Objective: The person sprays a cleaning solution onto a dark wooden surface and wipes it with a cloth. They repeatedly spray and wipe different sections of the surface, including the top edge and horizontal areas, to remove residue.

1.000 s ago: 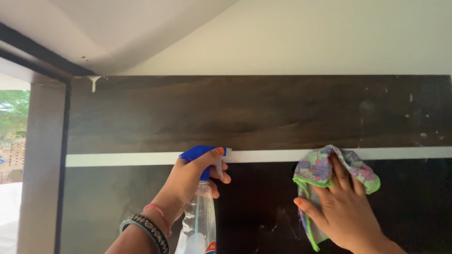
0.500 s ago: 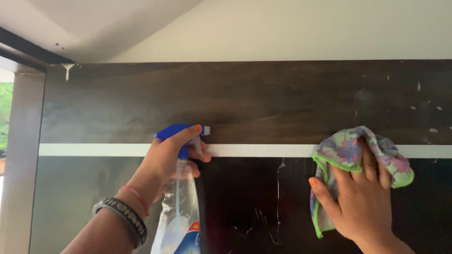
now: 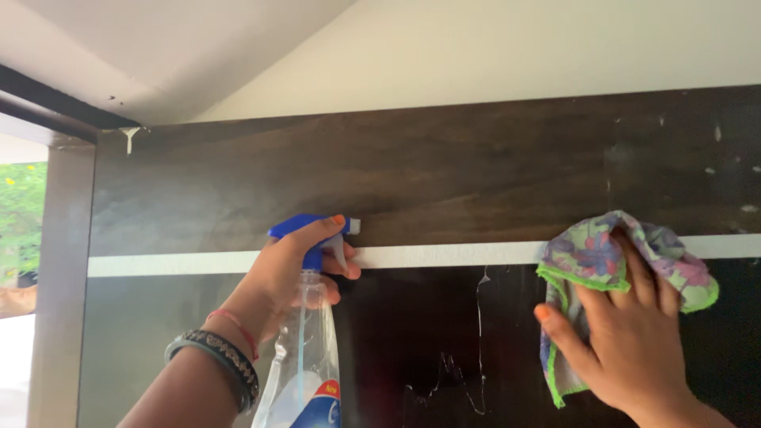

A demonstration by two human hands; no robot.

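While the pale wall and sloped ceiling fill the top of the view, a dark wooden cabinet spans almost the whole width below them. A white strip runs level across the cabinet, parting the brown upper panel from a darker, glossier lower panel. Thin runs of liquid streak down the lower panel from just under the strip, between the two hands. Small pale specks dot the upper panel near its right end. At the far left a brown frame post stands beside a bright opening with green leaves behind it.

The right hand lies flat and spread against the lower panel, fingers up, pressing a cloth to the cabinet. The cloth is floral, purple and pink with a green edge; its bunched top covers the white strip, and a corner hangs down beside the thumb.

The left hand is closed around the neck of a spray bottle, the forefinger lying along the blue spray head and the other fingers curled at the trigger. The nozzle points right, close to the cabinet just above the strip. The bottle is clear, upright, with a blue and red label low down. A dark bangle and a thin red band ring the left wrist.
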